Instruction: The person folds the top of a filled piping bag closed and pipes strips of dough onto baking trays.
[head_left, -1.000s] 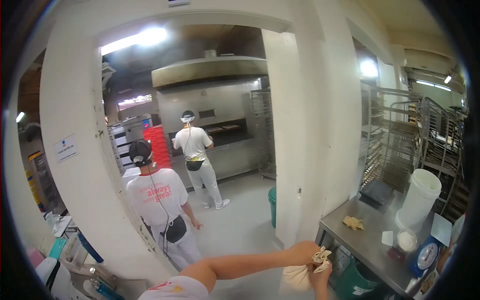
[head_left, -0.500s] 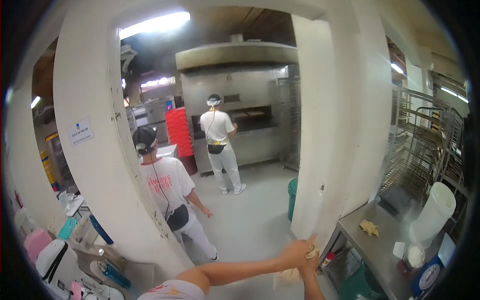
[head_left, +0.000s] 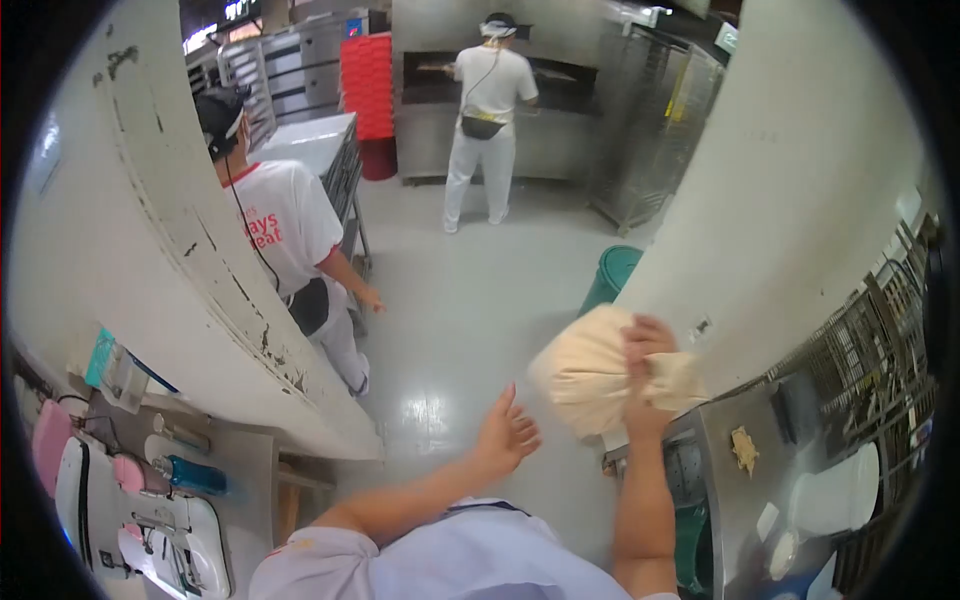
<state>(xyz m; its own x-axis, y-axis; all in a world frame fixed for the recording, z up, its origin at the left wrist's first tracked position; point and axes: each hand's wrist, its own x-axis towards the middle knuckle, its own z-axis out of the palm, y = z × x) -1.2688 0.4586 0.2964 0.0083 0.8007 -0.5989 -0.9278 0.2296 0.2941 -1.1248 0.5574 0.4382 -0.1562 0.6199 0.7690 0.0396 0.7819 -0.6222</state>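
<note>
A full cream-coloured cloth bag (head_left: 590, 365) is held up at the right of centre, its gathered neck bunched in my right hand (head_left: 645, 370). The fingers are wrapped round the neck, and loose cloth sticks out to the right. What the bag holds is hidden. To its lower left, my left hand (head_left: 507, 436) is apart from the bag, with nothing in it, thumb raised and fingers spread a little. Both forearms reach forward over the floor of the doorway.
Beyond the doorway, one person (head_left: 285, 220) walks at left and another (head_left: 490, 90) faces the oven (head_left: 420, 125). A green bin (head_left: 615, 270) stands behind the bag. A steel table (head_left: 715, 450) is at right, a shelf with bottles (head_left: 245, 450) at left.
My left hand has let go of the bag's neck and moved left. My right hand has raised the bag. The view has tilted down, and the doorway appears closer.
</note>
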